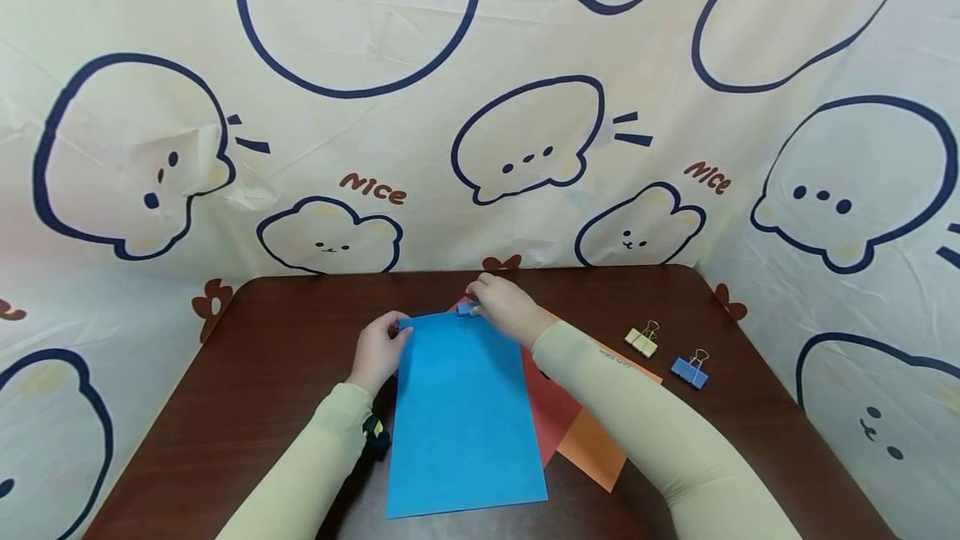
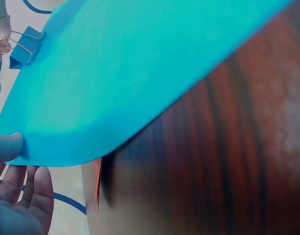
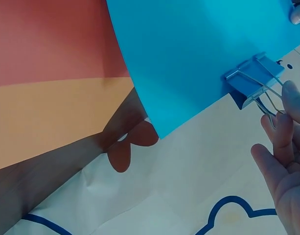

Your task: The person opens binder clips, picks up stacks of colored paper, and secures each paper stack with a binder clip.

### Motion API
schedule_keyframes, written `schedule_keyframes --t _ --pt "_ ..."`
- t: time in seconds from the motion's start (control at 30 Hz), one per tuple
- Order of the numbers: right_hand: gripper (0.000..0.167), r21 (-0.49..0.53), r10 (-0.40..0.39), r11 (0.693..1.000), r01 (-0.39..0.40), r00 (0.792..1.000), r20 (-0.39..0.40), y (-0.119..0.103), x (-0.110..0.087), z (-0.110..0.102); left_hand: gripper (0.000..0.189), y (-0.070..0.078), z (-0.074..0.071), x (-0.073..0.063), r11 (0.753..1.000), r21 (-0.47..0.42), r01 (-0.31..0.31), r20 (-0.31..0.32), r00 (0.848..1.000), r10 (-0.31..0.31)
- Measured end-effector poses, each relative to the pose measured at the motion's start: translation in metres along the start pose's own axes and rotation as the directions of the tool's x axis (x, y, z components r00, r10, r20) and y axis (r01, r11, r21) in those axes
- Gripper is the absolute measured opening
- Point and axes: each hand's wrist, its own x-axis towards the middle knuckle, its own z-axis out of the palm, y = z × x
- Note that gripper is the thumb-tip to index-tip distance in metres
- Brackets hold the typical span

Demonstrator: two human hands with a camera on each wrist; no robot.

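Note:
A blue sheet of paper (image 1: 465, 415) is held up over the table, tilted, its top edge away from me. My left hand (image 1: 378, 350) pinches its upper left corner, thumb on the face and fingers behind, as the left wrist view shows. At the middle of the top edge sits a blue binder clip (image 3: 252, 81), its jaws over the paper's edge. Thumb and fingers of my right hand (image 1: 510, 307) pinch the clip's wire handles. Whether there is more than one sheet in the clip cannot be told.
A red sheet (image 1: 551, 398) and an orange sheet (image 1: 596, 448) lie overlapping beneath and right of the blue one. Farther right on the dark wooden table (image 1: 285, 373) are a yellow binder clip (image 1: 642, 342) and another blue binder clip (image 1: 689, 372). A patterned cloth (image 1: 420, 132) hangs behind.

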Motion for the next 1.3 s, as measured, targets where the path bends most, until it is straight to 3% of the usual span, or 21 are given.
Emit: schedule_keyframes --t 0.23,1.3 --pt "0.041 -0.005 -0.007 1.000 0.007 0.999 0.031 0.000 0.001 0.004 0.017 -0.001 0.001 0.002 0.999 0.017 -0.036 -0.029 0.999 0.036" --pt "0.050 -0.050 -0.003 0.999 0.006 0.998 0.057 -0.003 -0.004 0.014 0.017 -0.002 0.003 0.000 1.000 0.005 -0.015 -0.039 0.999 0.015"
